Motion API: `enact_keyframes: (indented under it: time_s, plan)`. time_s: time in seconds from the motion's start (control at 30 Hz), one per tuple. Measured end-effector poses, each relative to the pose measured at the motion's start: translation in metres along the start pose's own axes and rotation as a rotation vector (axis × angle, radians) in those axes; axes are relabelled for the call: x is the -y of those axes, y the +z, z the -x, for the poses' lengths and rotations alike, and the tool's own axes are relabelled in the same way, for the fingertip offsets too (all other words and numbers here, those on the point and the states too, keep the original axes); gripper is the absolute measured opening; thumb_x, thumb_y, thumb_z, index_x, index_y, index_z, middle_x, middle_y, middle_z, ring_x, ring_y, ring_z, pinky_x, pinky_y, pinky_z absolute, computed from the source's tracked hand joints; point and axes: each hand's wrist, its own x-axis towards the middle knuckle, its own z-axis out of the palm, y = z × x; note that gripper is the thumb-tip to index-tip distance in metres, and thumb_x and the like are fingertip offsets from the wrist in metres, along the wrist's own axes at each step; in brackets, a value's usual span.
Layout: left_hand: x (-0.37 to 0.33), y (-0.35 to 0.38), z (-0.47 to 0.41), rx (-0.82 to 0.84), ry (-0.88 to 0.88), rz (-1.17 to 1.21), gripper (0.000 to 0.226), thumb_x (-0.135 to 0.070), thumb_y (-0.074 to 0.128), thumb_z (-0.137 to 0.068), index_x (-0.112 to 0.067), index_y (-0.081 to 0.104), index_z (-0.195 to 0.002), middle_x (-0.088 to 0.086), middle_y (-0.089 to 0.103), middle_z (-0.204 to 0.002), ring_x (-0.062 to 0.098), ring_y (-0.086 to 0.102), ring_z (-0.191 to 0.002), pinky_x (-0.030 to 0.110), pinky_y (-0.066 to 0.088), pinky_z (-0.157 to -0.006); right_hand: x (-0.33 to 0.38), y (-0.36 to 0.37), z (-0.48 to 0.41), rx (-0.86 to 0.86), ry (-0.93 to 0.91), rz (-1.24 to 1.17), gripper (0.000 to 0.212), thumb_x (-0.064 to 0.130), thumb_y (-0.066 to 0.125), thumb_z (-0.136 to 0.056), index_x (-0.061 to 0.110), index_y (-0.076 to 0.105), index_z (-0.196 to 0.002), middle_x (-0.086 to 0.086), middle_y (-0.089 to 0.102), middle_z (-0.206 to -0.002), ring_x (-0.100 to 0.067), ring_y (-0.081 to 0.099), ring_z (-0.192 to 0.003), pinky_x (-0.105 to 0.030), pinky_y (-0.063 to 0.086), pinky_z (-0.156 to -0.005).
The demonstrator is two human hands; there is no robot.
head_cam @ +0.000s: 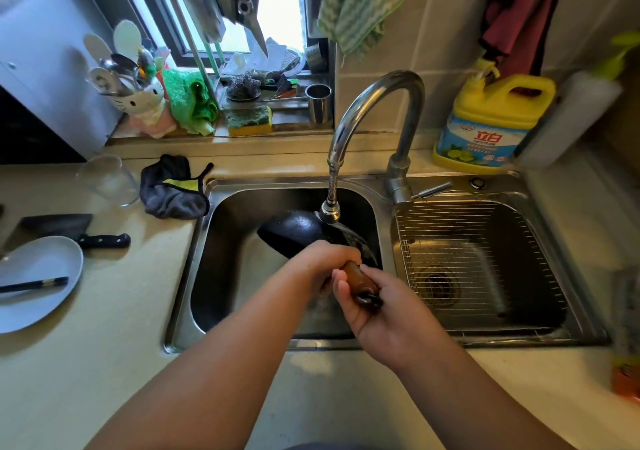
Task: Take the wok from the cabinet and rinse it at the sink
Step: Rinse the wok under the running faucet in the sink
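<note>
We find the bench point(104, 311) carrying a double sink point(388, 342); the left basin holds the work, the right basin holds a wire rack point(485, 241). The gooseneck faucet point(377, 103) swings over the left basin, its spray head just above the wok.

The wok point(294, 231) sits tilted inside the left basin, dark bowl turned away from us and down toward the basin floor, water apparently striking its upper edge beside the spray head. We judge it stiff metal and moderately heavy, with the mass well forward of the grip, so it will want to tip bowl-down. The wetted surface looks beaded; we expect the bowl to be slippery and a poor place to hold.

The wooden handle point(356, 276) is the proper hold: dry-looking, rounded, with a dark metal loop at its near end. The left hand point(329, 259) is clenched over the handle's forward part, close to the bowl. The right hand point(374, 304) wraps the rear of the handle from below, fingers curled around it. Both hands grasp the handle; neither touches the bowl.

We judge the rinse under way. The two-hand hold suits rotating the bowl under the stream.

On the bench to the left lie a plate point(38, 283) and a knife point(79, 235), well apart from the sink.
</note>
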Motion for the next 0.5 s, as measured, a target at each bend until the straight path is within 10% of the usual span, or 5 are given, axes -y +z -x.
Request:
enact_keyframes:
  time_s: [0.13, 0.5]
  plan:
    - [-0.012, -0.003, 0.003, 0.094, 0.005, -0.059, 0.012, -0.016, 0.062, -0.078, -0.007, 0.059, -0.085, 0.017, 0.053, -0.084, 0.028, 0.049, -0.082, 0.038, 0.037, -0.075, 0.000, 0.011, 0.003, -0.023, -0.022, -0.057, 0.034, 0.013, 0.052, -0.100, 0.000, 0.049, -0.131, -0.036, 0.058, -0.116, -0.028, 0.070, -0.059, -0.031, 0.061, -0.047]
    - [-0.008, 0.005, 0.001, 0.192, 0.023, -0.267, 0.006, -0.016, 0.060, -0.077, -0.011, 0.058, -0.074, 0.002, 0.055, -0.064, 0.015, 0.053, -0.062, 0.029, 0.044, -0.065, -0.011, -0.001, 0.018, 0.015, -0.005, -0.138, 0.027, 0.015, 0.050, -0.101, 0.002, 0.052, -0.125, -0.035, 0.058, -0.125, -0.027, 0.069, -0.061, -0.032, 0.062, -0.049]
